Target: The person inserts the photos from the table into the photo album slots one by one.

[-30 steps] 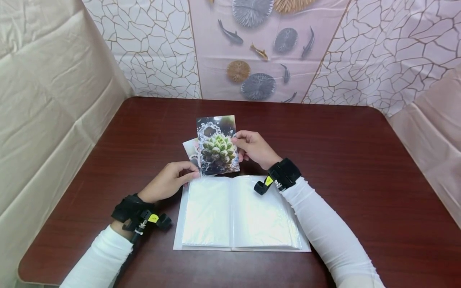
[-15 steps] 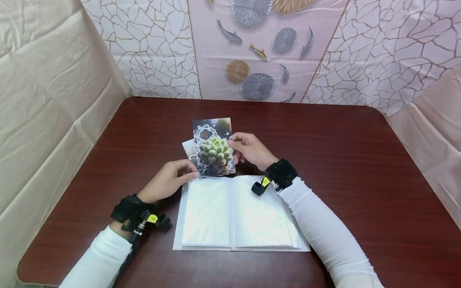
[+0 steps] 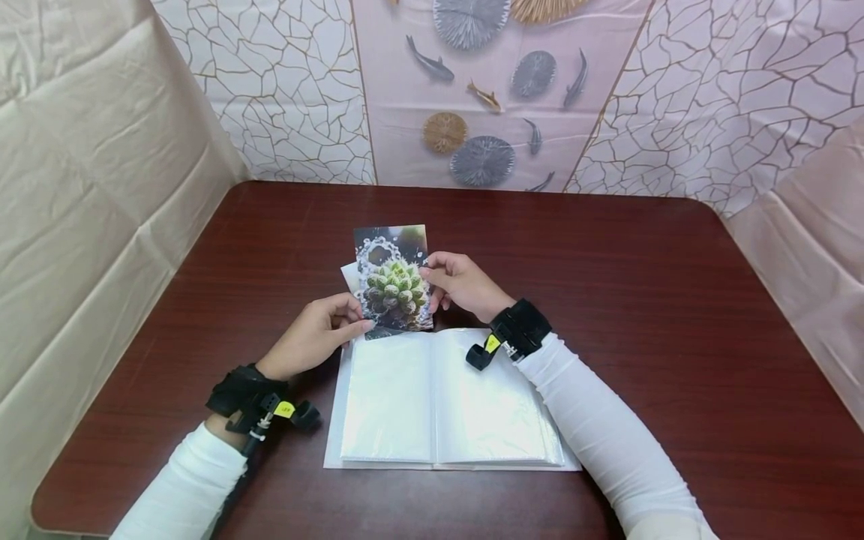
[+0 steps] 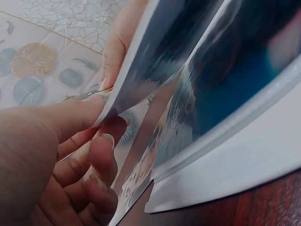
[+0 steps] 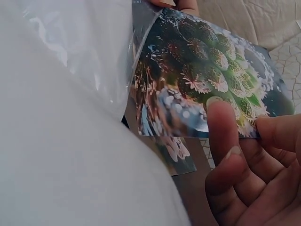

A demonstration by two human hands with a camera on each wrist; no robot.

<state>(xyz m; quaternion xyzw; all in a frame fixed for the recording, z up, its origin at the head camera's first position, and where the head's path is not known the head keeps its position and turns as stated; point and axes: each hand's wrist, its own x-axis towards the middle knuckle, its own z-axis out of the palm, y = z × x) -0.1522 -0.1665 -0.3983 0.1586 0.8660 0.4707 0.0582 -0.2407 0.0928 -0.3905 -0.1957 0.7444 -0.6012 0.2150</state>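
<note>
A photo album (image 3: 496, 405) lies spread flat with clear pockets on both pages. At its upper left corner my left hand (image 3: 313, 335) pinches the edge of a plastic sleeve (image 4: 155, 56) between thumb and fingers, as the left wrist view shows. My right hand (image 3: 469, 287) holds a photo (image 3: 397, 281) of a green succulent with water splashes by its right side. The photo's lower edge meets the album's top edge, and its lower left corner is right by my left fingertips. In the right wrist view the photo (image 5: 207, 70) overlaps the clear plastic.
Partly hidden behind the held photo, a second photo (image 3: 349, 276) lies on the dark red-brown table (image 3: 607, 285). Patterned cloth (image 3: 290, 90) hangs past the table's far edge, and pale cloth (image 3: 101, 187) drapes along the left.
My right hand has brought the succulent photo left and slightly down, toward my left fingers, covering more of the second photo. The left hand has stayed at the album's corner.
</note>
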